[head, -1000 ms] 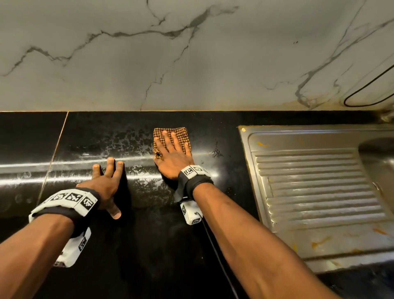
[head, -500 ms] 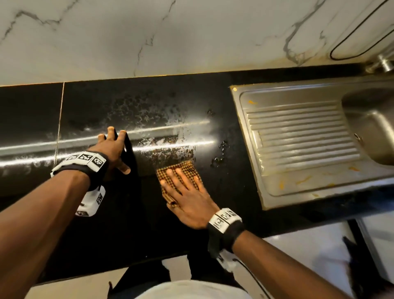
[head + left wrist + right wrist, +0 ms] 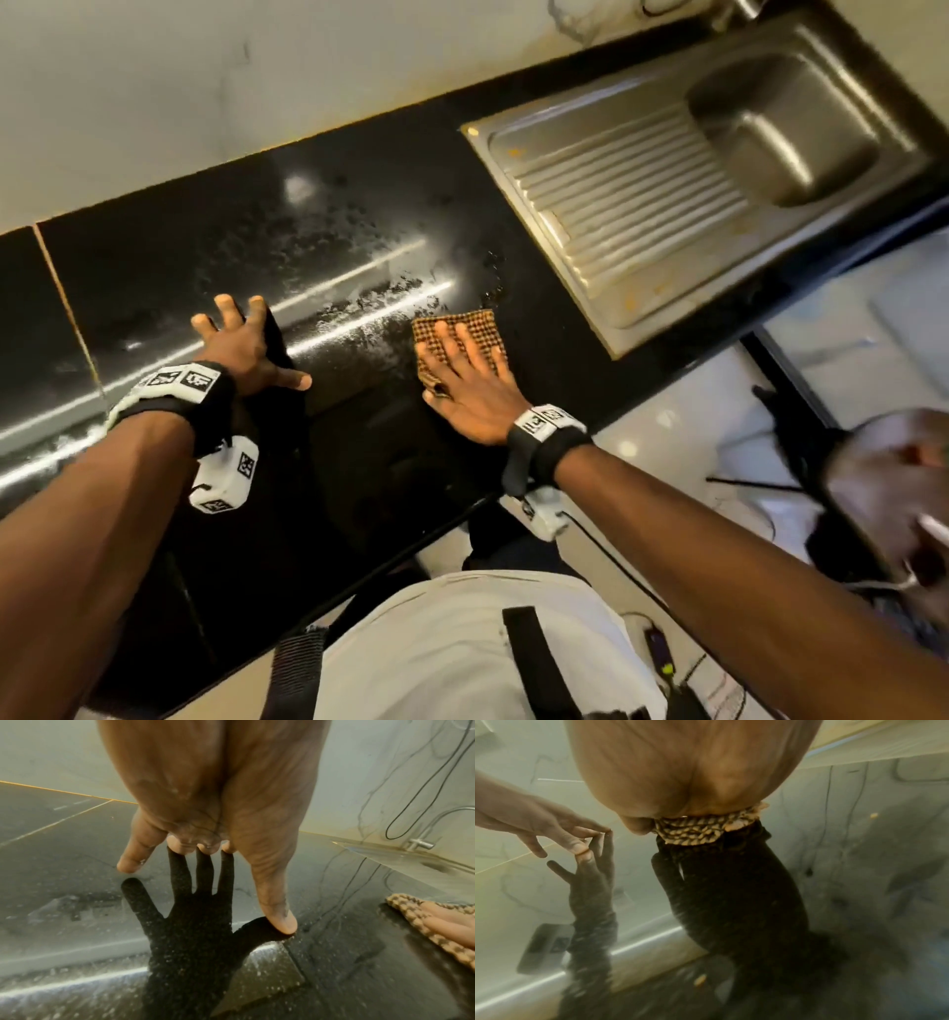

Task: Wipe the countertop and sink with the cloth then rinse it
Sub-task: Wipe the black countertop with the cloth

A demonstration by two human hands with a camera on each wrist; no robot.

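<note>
A brown checked cloth (image 3: pixel 452 329) lies flat on the wet black countertop (image 3: pixel 215 257), just left of the steel sink (image 3: pixel 606 205). My right hand (image 3: pixel 464 370) presses on it with straight, spread fingers; the cloth's edge (image 3: pixel 693 833) shows under the palm in the right wrist view and at the right edge (image 3: pixel 421 923) of the left wrist view. My left hand (image 3: pixel 241 339) rests on the counter to the left, fingers spread, fingertips (image 3: pixel 128 865) touching the glossy surface and holding nothing. The sink's drainer ribs carry orange stains.
A white marble wall (image 3: pixel 205 77) runs behind the counter. The sink basin (image 3: pixel 785 128) sits at the far right, with a tap base (image 3: pixel 419 844) beside it. The counter's front edge (image 3: pixel 411 550) is close to my body; pale floor (image 3: pixel 847 318) lies to the right.
My right hand has slid the cloth from the back of the counter toward the front edge and rightward near the sink. The left hand stays planted. My head has tilted and turned.
</note>
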